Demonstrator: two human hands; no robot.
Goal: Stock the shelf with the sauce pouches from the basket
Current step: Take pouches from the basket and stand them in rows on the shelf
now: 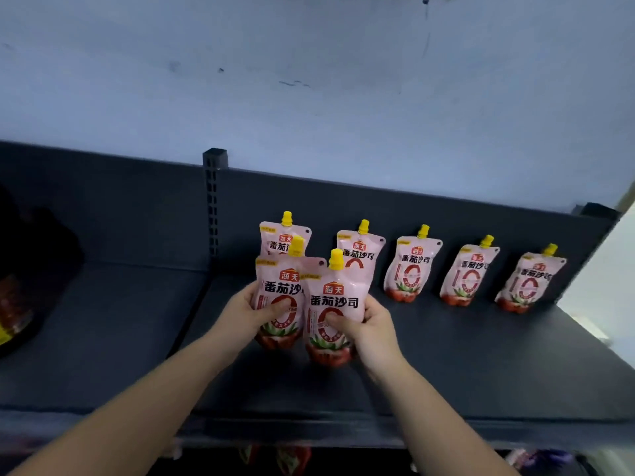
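Two hands full | your left hand (pixel 254 314) grips the left pouch (pixel 280 286), right hand (pixel 367 324) grips the right pouch (pixel 335 304) | they look soft and slick: hold the middle.

Dark grey shelf (pixel 446 372) with a row of sauce pouches (pixel 410 269)
Five pink pouches with yellow caps stand upright, spaced apart, along its back panel (pixel 343 201); blurred dark packets (pixel 20 304) lie on the left bay.

left hand (pixel 252 312) grips pouch (pixel 280 300) | right hand (pixel 366 326) grips second pouch (pixel 331 314)
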